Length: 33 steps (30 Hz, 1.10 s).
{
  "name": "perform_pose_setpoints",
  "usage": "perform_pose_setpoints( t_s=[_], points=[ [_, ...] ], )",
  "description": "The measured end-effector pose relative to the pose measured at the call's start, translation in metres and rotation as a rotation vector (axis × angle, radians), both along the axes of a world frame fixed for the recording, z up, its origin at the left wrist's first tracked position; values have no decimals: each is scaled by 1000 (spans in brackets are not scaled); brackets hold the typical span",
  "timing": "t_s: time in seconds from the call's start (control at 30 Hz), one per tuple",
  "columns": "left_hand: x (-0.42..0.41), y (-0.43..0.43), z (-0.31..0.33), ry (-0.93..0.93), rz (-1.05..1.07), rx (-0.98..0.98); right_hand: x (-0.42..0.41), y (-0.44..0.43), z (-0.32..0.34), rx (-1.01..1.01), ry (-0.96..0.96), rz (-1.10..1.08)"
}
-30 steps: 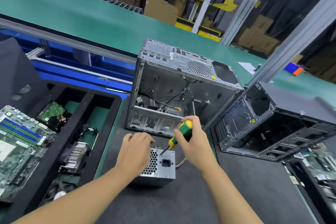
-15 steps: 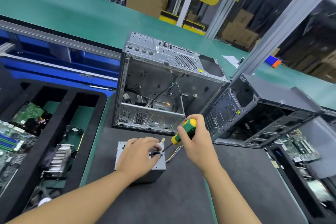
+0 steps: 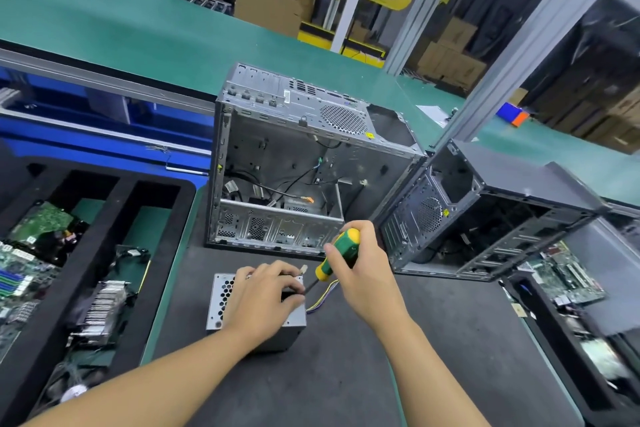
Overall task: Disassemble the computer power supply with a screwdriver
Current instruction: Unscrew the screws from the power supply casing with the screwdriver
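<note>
One boxy grey metal power supply (image 3: 223, 300), its face punched with honeycomb holes, sits on the dark matte surface (image 3: 346, 378), with thin coloured wires (image 3: 325, 295) at its right side. The left hand (image 3: 263, 298) curls over its top, holding it. The right hand (image 3: 365, 276) grips one screwdriver (image 3: 341, 251) by its green-and-yellow handle, the shaft angled down to the box. Two open computer cases stand behind: one bare steel (image 3: 277, 149), one black (image 3: 512, 184).

Grey metal power supply (image 3: 221, 303), honeycomb grille facing up, sitting on dark mat (image 3: 346, 378). Green-and-yellow screwdriver (image 3: 339, 253) tilted, tip down at its upper right edge.
</note>
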State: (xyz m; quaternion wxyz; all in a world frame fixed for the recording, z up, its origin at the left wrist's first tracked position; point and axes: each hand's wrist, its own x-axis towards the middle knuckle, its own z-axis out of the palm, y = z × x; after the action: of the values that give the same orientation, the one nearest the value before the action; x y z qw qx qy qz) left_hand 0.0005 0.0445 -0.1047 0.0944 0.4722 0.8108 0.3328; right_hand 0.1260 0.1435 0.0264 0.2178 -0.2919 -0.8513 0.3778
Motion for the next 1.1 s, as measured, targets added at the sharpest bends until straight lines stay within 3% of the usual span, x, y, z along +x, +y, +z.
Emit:
perform_pose_setpoints(
  t_s=[0.87,1.1],
  points=[
    [-3,-5,-3,-23,-28,37,7,-1,2,-22,45,22],
    [-1,-5,0,-27,3,29,9,1,-5,-53,53,-78]
  ],
)
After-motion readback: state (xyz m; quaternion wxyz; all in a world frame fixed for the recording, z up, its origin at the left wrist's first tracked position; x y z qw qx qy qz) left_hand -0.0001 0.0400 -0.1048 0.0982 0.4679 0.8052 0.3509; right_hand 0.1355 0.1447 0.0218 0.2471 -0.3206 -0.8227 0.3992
